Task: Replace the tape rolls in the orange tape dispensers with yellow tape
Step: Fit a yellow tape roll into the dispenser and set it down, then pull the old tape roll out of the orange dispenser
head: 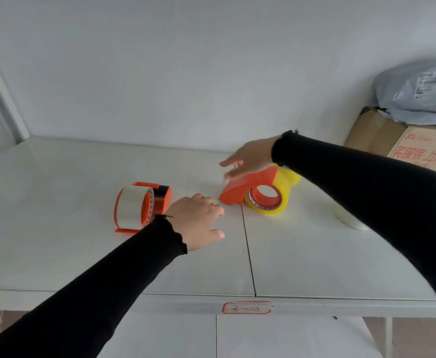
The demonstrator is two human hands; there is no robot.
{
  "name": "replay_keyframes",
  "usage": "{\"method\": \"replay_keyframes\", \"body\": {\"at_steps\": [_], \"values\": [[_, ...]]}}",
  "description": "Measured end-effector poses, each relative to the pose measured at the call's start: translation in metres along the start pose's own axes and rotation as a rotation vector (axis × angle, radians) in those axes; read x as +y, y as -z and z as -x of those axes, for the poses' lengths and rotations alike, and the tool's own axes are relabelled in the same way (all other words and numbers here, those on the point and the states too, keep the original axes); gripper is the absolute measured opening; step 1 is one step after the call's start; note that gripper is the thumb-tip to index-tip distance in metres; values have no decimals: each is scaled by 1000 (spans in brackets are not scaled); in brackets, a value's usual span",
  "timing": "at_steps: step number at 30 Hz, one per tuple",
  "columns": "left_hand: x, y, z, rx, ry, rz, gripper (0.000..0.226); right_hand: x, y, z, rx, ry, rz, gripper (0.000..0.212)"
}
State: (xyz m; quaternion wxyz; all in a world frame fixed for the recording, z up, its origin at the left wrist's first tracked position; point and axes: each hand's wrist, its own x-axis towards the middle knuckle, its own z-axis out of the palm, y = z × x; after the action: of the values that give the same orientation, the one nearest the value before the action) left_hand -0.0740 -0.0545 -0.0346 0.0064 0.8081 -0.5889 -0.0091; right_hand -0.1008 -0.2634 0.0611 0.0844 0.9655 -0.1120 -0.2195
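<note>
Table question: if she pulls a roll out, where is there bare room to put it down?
Bare patches: the near table right of the seam, and the far left corner behind the clear-tape dispenser. Crowded: the middle, with left hand, right hand, yellow-tape dispenser and white roll.

Cardboard box (418, 148), right edge of frame: red Chinese print, upside down, not legible. Grey mailer bag (415, 91) upper right: shipping label, too blurred. Red-bordered sticker (246, 308) on tabletop front edge: handwritten marks, unreadable.
</note>
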Motion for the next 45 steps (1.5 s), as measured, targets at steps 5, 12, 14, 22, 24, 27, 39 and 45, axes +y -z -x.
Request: {"method": "replay_keyframes", "body": {"at_steps": [5,12,14,22,24,27,39,45], "values": [[-4,-1,-9,-37,-3,-81,57,-37,7,-40,46,117,-377,74],[-9,-2,-13,-55,-11,-88,59,-23,-5,-27,36,54,-289,71],[-11,-1,-15,-66,-6,-95,59,-21,-16,-21,-91,0,-83,68],[-13,5,-24,-79,10,-119,60,-16,-42,-20,75,-27,-59,48],[-12,5,-28,-87,14,-119,60,-13,-44,-17,76,-35,-61,45],[-9,4,-33,-100,26,-119,59,-1,-52,-8,60,-55,-83,42],[7,3,-40,-140,20,-141,56,23,-80,42,45,-117,-98,50],[-11,24,-4,116,30,21,43,-26,-65,57,269,-110,-173,64]]}}
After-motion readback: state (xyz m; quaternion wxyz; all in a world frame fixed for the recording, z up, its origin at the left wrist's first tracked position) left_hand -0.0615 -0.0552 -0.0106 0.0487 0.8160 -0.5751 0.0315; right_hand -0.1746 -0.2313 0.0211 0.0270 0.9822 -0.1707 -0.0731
